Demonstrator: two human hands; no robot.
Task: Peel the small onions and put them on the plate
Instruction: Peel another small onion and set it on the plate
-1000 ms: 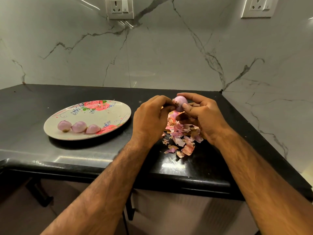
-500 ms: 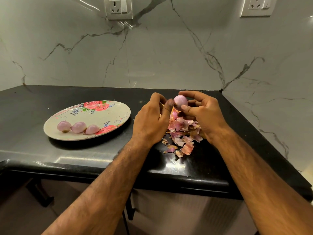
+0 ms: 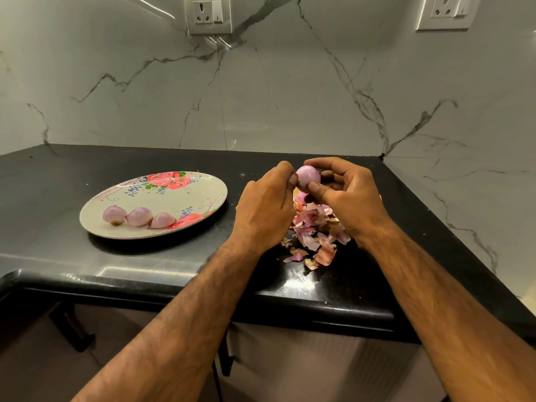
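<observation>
A small pale-purple onion (image 3: 308, 176) is held up above the black counter between both hands. My right hand (image 3: 345, 195) grips it with thumb and fingers from the right. My left hand (image 3: 265, 210) pinches at its left side with fingertips. A floral oval plate (image 3: 185, 195) lies to the left with three peeled onions (image 3: 139, 216) in a row near its front rim. A heap of pink and brown onion peels (image 3: 314, 233) lies on the counter under and between my hands.
The black counter (image 3: 58, 181) has a rounded front edge close to me and meets marble walls behind and on the right. Two wall sockets (image 3: 208, 13) sit high on the back wall. Dark cabinet fronts lie below the counter.
The onion has been turned slightly in my fingers and shows more smooth peeled surface. My left fingertips have moved from over the onion's top to its left side. The plate has not changed.
</observation>
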